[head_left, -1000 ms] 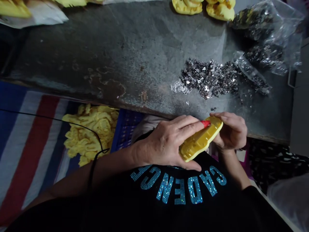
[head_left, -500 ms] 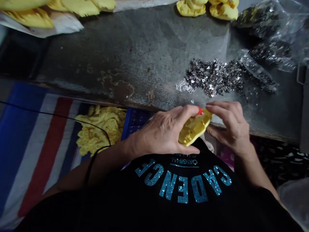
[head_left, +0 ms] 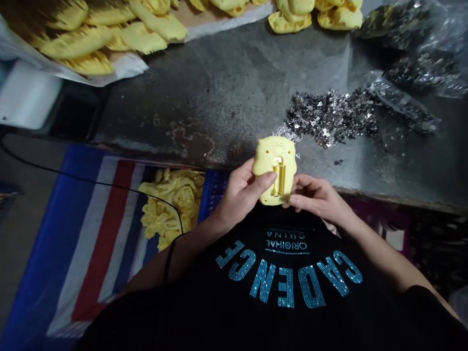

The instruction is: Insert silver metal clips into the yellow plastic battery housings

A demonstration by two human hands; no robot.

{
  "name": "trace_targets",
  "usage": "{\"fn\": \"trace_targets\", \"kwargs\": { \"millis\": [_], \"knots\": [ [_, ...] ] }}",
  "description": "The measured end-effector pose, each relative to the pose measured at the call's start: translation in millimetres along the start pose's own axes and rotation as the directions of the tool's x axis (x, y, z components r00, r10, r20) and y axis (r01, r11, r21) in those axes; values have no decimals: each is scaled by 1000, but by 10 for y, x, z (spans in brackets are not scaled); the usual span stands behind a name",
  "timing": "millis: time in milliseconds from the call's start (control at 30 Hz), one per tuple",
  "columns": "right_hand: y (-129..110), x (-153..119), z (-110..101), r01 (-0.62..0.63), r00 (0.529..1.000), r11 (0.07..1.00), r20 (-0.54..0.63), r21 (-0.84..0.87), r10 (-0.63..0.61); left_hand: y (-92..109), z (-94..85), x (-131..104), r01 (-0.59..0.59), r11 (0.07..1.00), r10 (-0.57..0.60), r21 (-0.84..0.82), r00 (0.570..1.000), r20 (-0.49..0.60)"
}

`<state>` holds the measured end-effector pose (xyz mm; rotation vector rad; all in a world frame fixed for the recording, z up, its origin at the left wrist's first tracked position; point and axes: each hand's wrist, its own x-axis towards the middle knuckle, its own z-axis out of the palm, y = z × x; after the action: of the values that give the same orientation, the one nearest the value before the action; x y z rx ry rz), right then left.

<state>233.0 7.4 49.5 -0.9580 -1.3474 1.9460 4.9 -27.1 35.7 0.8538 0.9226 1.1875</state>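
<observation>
A pale yellow plastic casing (head_left: pixel 262 150), its back face up, shows an open battery compartment, a cluster of small holes near the top and screw holes. My left hand (head_left: pixel 239 192) is closed around its left side, with the thumb across the face at the battery compartment. My right hand (head_left: pixel 318 196) has its thumb and fingers closed at the casing's lower right edge; whether a small part is also between those fingers is hidden. Beyond the casing lies a heap of small shiny metal pieces (head_left: pixel 329 117) on the dark worktable (head_left: pixel 234 83).
Yellow plastic shells (head_left: pixel 146 36) lie on white-edged sheeting at the back left, and more yellow pieces (head_left: pixel 340 17) at the back. Clear bags (head_left: pixel 427 53) of metal pieces are at right. Below the table's left edge sits a pile of yellow parts (head_left: pixel 173 200). A black cable (head_left: pixel 91 178) crosses the left side.
The casing has been turned so its back with the battery compartment faces up, and it has moved left. My right hand has come to its lower right edge. The view has shifted.
</observation>
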Motion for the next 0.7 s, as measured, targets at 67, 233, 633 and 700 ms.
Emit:
{"fn": "trace_targets", "kwargs": {
  "millis": [67,233,633,700],
  "knots": [
    [-135,-14,-123,66,994,989,-81,-135,-77,83,14,-13,92,996,-92,2,996,3],
    [-265,122,-226,70,995,996,-70,-57,-74,337,8,-84,277,959,-282,65,954,98],
    [52,-4,144,-76,987,930,-104,360,121,22,-431,-235,-368,875,302,315,923,240],
    [29,-24,112,-100,988,941,-80,323,133,8,-407,-209,-439,847,368,299,891,265]
  ]
}}
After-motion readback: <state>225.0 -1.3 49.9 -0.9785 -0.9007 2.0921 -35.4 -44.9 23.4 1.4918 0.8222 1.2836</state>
